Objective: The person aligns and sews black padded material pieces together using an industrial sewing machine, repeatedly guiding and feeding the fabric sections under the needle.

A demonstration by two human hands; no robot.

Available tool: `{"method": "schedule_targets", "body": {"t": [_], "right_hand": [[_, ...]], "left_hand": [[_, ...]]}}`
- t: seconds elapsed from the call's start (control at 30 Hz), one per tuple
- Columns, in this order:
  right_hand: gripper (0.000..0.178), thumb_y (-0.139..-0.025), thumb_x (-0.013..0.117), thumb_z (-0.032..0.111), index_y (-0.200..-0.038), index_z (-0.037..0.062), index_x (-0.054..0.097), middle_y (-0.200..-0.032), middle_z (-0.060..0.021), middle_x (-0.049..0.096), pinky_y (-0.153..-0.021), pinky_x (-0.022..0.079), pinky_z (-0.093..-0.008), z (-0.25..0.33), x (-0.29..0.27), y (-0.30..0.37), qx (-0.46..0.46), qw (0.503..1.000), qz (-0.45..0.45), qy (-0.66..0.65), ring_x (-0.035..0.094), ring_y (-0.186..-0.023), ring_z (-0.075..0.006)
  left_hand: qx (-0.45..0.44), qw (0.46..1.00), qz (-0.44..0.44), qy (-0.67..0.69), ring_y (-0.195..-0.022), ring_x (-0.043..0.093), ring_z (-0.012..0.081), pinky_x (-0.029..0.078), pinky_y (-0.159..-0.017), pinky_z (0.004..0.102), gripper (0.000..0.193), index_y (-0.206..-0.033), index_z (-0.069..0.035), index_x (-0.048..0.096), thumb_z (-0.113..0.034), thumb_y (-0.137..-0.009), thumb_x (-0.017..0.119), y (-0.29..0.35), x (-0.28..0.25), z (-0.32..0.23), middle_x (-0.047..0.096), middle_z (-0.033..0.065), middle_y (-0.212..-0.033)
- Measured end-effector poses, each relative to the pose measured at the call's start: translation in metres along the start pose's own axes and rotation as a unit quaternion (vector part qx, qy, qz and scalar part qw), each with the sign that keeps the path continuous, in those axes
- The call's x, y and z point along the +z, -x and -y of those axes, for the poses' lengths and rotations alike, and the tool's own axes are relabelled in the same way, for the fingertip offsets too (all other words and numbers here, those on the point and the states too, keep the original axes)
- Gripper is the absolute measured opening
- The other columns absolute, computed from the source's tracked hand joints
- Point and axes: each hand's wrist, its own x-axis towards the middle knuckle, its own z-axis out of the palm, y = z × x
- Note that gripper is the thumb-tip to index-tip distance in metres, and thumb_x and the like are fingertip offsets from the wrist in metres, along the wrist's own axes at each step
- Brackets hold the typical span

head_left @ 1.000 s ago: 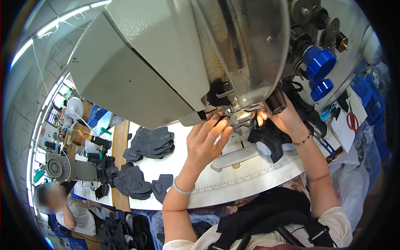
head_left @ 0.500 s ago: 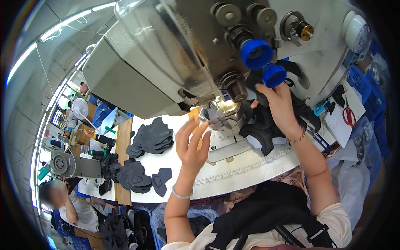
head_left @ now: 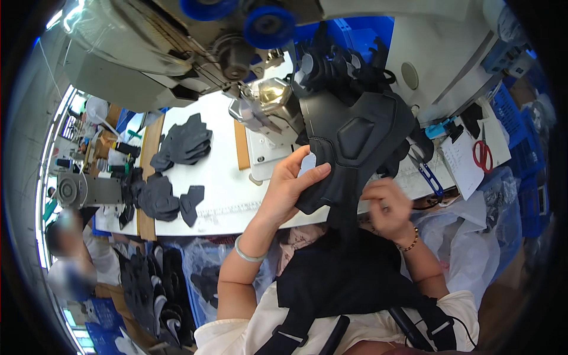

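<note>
Head view: left hand (head_left: pixel 290 186), empty earlier, now grasps the black padded piece (head_left: pixel 361 130) beside the sewing machine (head_left: pixel 118 86), so stitching appears paused; right hand (head_left: pixel 387 207) curled, grip indeterminate.

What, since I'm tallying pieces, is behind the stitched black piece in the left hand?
Beyond the top edge of the stitched black piece show more dark pieces and a blue container. What lies directly behind it is covered and cannot be seen.

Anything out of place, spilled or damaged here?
Nothing looks spilled or damaged; the black stitched leather-look piece in the left hand seems intact. Slightly odd: blue-handled metal snips lie near the front edge of the white worktable, perhaps easily knocked off.
</note>
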Motion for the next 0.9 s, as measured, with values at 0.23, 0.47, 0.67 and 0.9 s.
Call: {"method": "schedule_targets", "body": {"t": [0.23, 0.47, 0.67, 0.9], "right_hand": [[0.02, -0.072, 0.061, 0.002, -0.092, 0.0056, 0.063, -0.101, -0.0103, 0.064, -0.068, 0.048, -0.0292, 0.027, -0.05, -0.038, -0.111, 0.992, 0.007, -0.06, 0.06, -0.08, -0.0182], [0.026, -0.076, 0.073, 0.016, -0.097, 0.0037, 0.063, -0.082, -0.0042, 0.051, -0.069, 0.042, -0.0326, 0.014, -0.048, -0.045, -0.202, 0.969, 0.131, 0.049, 0.052, -0.075, -0.0206], [0.025, -0.076, 0.067, 0.01, -0.1, 0.0045, 0.065, -0.089, -0.0042, 0.056, -0.074, 0.041, -0.0331, 0.009, -0.049, -0.062, -0.216, 0.972, 0.077, 0.048, 0.055, -0.083, -0.0213], [0.031, -0.077, 0.062, 0.015, -0.104, 0.0011, 0.067, -0.112, -0.0098, 0.062, -0.089, 0.044, -0.0367, 0.018, -0.033, -0.056, -0.294, 0.946, 0.088, 0.107, 0.058, -0.109, -0.0219]], "left_hand": [[0.012, 0.994, -0.065, -0.082, -0.089, 0.064, 0.0083, 0.053, -0.078, 0.0218, 0.031, -0.12, 0.002, 0.059, -0.002, -0.09, 0.066, 0.001, 0.017, 0.019, 0.068, 0.0057, -0.103], [0.033, 0.98, -0.117, -0.16, -0.085, 0.063, 0.0067, 0.051, -0.076, 0.0207, 0.03, -0.117, 0.002, 0.062, -0.002, -0.087, 0.068, 0.004, 0.033, 0.017, 0.069, 0.0035, -0.099], [-0.011, 0.984, -0.095, -0.152, -0.084, 0.063, 0.0062, 0.051, -0.074, 0.0199, 0.03, -0.115, 0.005, 0.064, 0.001, -0.085, 0.068, 0.016, 0.029, 0.005, 0.069, 0.005, -0.098], [-0.015, 0.993, -0.064, -0.1, -0.082, 0.064, 0.0067, 0.052, -0.072, 0.0194, 0.03, -0.113, 0.005, 0.065, 0.001, -0.083, 0.069, 0.033, 0.007, 0.007, 0.07, 0.0056, -0.098]]}}
